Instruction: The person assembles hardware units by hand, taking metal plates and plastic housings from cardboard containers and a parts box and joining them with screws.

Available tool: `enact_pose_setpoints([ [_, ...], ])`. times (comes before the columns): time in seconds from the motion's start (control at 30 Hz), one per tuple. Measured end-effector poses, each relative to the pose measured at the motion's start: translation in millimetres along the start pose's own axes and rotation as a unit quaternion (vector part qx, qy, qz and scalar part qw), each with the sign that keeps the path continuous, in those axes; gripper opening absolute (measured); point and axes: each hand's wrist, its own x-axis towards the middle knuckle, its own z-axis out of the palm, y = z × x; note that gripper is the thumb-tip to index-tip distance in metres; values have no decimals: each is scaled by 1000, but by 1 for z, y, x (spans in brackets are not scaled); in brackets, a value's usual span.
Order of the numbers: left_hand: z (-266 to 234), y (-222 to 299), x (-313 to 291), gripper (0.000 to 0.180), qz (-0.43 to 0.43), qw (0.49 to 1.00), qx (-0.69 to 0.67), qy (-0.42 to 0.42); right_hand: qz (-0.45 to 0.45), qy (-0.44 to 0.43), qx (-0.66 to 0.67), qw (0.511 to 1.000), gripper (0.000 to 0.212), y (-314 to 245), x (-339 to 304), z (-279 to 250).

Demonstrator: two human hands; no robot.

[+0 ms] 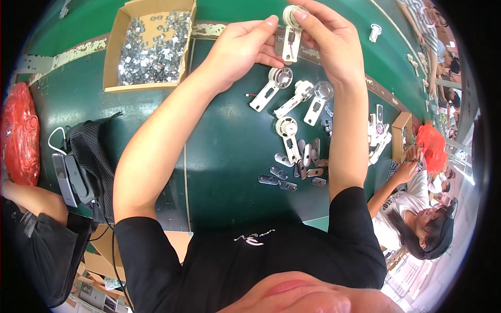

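Observation:
Beyond the loose parts, my right hand pinches the round head of a white mini fan housing between thumb and fingers. A dark component and a thin wire show in its handle. My left hand closes on the housing's handle from the left, its fingers partly hidden behind it. A small grey piece shows between that hand and the handle; I cannot tell its kind. Nearer to me lie several more white fan housings, one with a clear round grille. Several oval grey plates lie below them.
A cardboard box of small shiny metal parts stands at the far left. A black mesh bag, a grey device and a red plastic bag are on the left. More housings lie rightward. Co-workers sit on both sides.

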Motion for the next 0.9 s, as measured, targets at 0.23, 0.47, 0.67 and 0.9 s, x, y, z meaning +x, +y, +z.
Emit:
enact_pose_setpoints([
  [0.23, 1, 0, 0, 54, 4, 1000, 16, -12, -20, 26, -19, 999, 29, -4, -4, 8],
  [0.47, 1, 1, -1, 59, 5, 999, 33, -17, -5, 24, 3, 1000, 29, -1, -3, 13],
  [0.67, 2, 1, -1, 59, 1, 999, 37, -14, 3, 30, 4, 1000, 29, 2, -2, 15],
  [0.9, 2, -1, -1, 59, 15, 999, 43, -17, 7, 27, -4, 1000, 28, 4, -3, 20],
])
